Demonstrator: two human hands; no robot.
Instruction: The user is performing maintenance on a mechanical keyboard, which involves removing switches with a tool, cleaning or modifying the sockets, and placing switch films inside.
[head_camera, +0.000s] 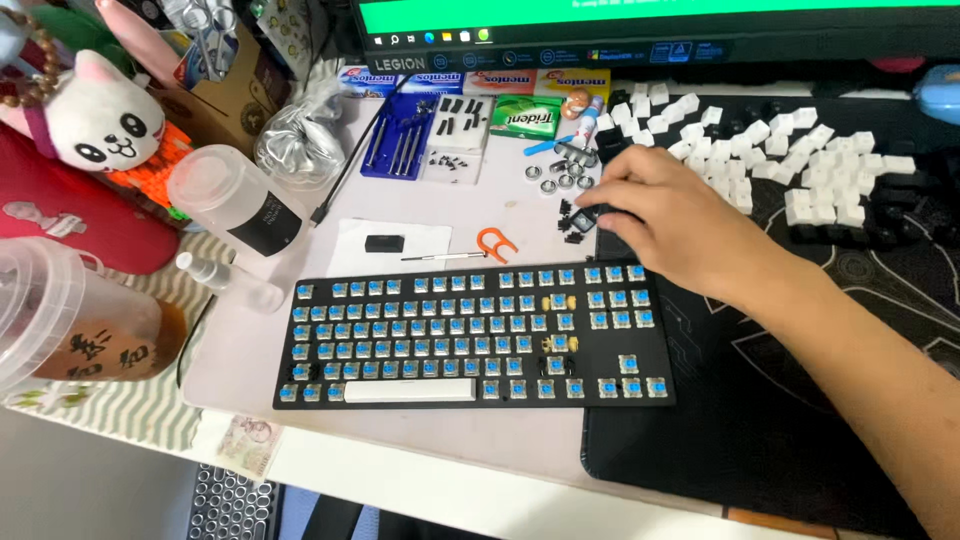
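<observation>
A dark mat (780, 440) is covering the right part of the desk, and a pale mat (300, 400) is lying under the left part. A black keyboard (470, 335) is sitting across both, stripped of nearly all its caps, with blue switches (420, 325) showing in rows and one white space bar (410, 390) left in the bottom row. Behind it, a monitor (650, 30) is glowing green.

The right hand (665, 215) is reaching in from the right and hovering just past the keyboard's upper right corner. Its fingers (615, 190) are curling downward, close together, onto a small cluster of black parts (575, 218); whether they are pinching one cannot be told. The left hand is staying out of view.

A heap of white keycaps (790, 150) is spreading across the dark mat behind the hand. At the far left, a plush cat (105, 120) is sitting above a plastic cup (70, 320) of brown drink, and a frosted bottle (230, 200) is lying on its side. A blue tool case (398, 140) is lying open near small metal rings (560, 178), and an orange puller (495, 243) is resting just above the keyboard.
</observation>
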